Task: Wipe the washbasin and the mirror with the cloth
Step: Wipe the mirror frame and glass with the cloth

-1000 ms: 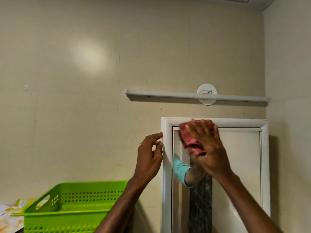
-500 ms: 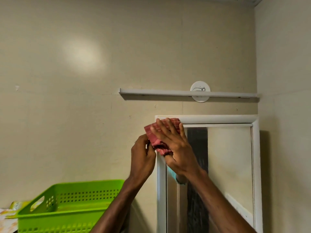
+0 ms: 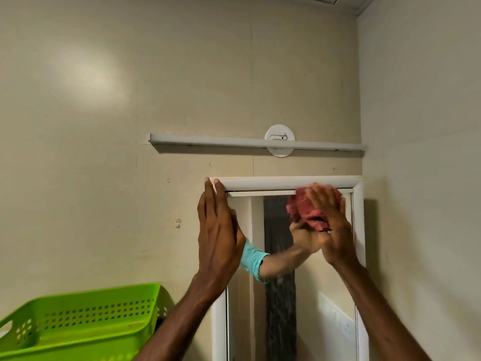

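Against the mirror's [image 3: 335,287] upper right glass, a right hand [image 3: 330,225] presses a bunched red cloth [image 3: 309,212]; the left hand [image 3: 217,230], fingers straight, braces the frame's corner. Below left of it, a green basket's [image 3: 86,321] contents are hidden.

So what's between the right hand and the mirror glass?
In the head view, the red cloth lies between the right hand and the mirror, pressed near the glass's top right corner.

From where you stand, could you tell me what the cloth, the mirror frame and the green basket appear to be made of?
The cloth looks like soft woven fabric, red, bunched in folds under the right hand. The mirror frame seems to be white plastic or painted metal; its smooth, slightly glossy rounded profile leaves that open. The green basket is probably moulded plastic, given its uniform colour and regular punched holes.
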### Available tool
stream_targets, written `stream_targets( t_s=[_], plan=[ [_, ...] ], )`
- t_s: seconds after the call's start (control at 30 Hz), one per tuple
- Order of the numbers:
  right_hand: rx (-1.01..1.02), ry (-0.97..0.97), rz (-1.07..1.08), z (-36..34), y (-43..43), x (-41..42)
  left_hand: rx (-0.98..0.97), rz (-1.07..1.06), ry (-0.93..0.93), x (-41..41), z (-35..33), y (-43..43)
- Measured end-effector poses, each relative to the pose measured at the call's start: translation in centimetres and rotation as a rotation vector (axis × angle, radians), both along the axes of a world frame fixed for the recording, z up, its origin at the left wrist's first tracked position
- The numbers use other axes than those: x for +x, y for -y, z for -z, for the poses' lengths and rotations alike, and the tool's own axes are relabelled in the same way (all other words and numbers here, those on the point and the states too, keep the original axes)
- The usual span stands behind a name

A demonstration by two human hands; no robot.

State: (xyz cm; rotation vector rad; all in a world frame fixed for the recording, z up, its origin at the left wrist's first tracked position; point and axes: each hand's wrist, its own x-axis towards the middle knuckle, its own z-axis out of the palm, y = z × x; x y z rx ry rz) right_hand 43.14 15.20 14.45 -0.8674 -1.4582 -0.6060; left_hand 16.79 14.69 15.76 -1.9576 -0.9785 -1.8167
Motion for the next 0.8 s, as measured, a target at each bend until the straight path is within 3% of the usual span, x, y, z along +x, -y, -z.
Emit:
stream_targets(
  t_s=[0.1, 0.17, 0.23, 0.3, 0.4, 0.47, 0.57, 0.8],
  plan=[
    [0.057, -0.345, 0.017, -0.5, -0.5, 0.1, 0.003, -0.023, -0.015, 0.0, 0.1, 0.5],
    [0.073, -0.387, 0.082, -1.5, -0.8, -1.2, 0.028, -0.025, -0.029, -0.1, 0.2, 0.7],
    [0.04, -0.378, 0.004, -2.2, -0.7, -4.0, 0.053, -0.029, -0.039, -0.2, 0.2, 0.5],
    [-0.045, -0.166, -0.081, -2.3, 0.1, -7.2, 0.063, -0.041, -0.035, -0.3, 0.3, 0.1],
    [-0.035, 0.274, 0.027, -1.3, -0.1, -8.7, 0.058, -0.012, 0.004, 0.2, 0.5, -0.4],
    [-0.026, 0.32, 0.061, -1.3, -0.5, -7.4, 0.069, 0.016, 0.005, 0.3, 0.7, -0.7],
    [-0.014, 0.24, 0.09, -1.6, -0.3, -4.3, 0.099, 0.061, -0.001, 0.1, 0.8, -1.2],
    [0.012, -0.174, 0.192, -1.4, -0.3, 5.0, 0.094, 0.188, 0.026, 0.1, 1.1, -1.5]
  ],
)
